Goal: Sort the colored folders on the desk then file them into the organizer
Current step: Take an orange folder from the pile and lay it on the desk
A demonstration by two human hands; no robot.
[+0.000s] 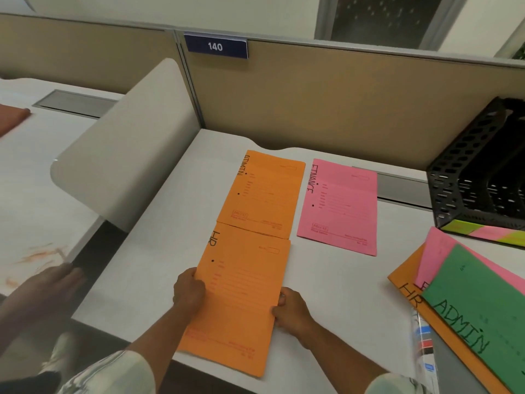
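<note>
An orange folder marked HR (241, 297) lies at the desk's front edge, its near end hanging over the edge. My left hand (189, 290) grips its left side and my right hand (292, 309) grips its right side. Just beyond it lies an orange folder marked ADMIN (264, 194), and to that one's right a pink folder marked FINANCE (341, 206). At the right sits a fanned pile: a green ADMIN folder (477, 302) on top, a pink folder (437, 251) and an orange HR folder (409, 294) under it. The black mesh organizer (466, 172) stands at the far right.
A tan partition wall (341, 95) with a blue 140 sign (216, 46) backs the desk. A curved white divider (127, 143) rises on the left. Another person's hand (48, 282) rests on the neighbouring desk. A clear plastic bottle (423, 345) lies near the right front.
</note>
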